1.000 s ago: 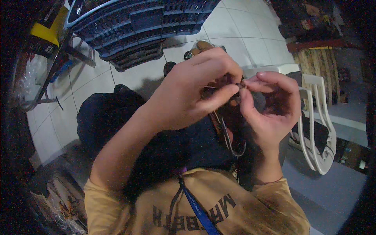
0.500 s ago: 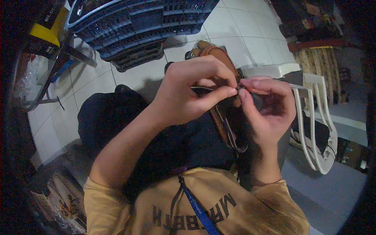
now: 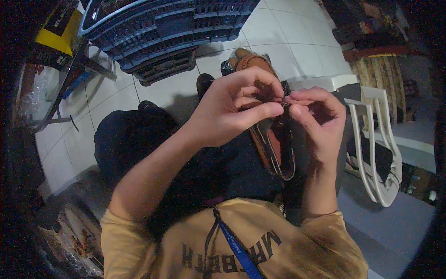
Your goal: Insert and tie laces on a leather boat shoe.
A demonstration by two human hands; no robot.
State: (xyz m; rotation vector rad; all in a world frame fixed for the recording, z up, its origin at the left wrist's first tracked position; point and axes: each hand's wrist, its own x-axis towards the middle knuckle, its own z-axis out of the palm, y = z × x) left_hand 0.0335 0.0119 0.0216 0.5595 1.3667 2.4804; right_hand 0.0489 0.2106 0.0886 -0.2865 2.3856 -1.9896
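Note:
A brown leather shoe (image 3: 255, 62), or a shoe upper, lies lengthwise on my lap, its stitched end pointing away and its open, light-edged end toward me. Over its middle, my left hand (image 3: 237, 104) is closed, thumb and fingertips pinched together. Close beside it, my right hand (image 3: 320, 114) pinches too, its thumb and forefinger nearly meeting the left fingertips. Between the two pinches is a small dark bit, too small to name. My fingers hide the middle of the shoe.
Ahead stands a blue plastic crate (image 3: 172, 32) on white floor tiles (image 3: 269, 28). To the right is a white plastic chair or stool (image 3: 392, 162) on its side. At the left are a metal frame (image 3: 69, 88) and a yellow-and-black box (image 3: 55, 37). A blue lanyard (image 3: 237, 249) hangs over my shirt.
The fingertips of both hands have parted slightly, my right thumb shifting right. More of the shoe's reddish inside and its near rim shows beneath my hands.

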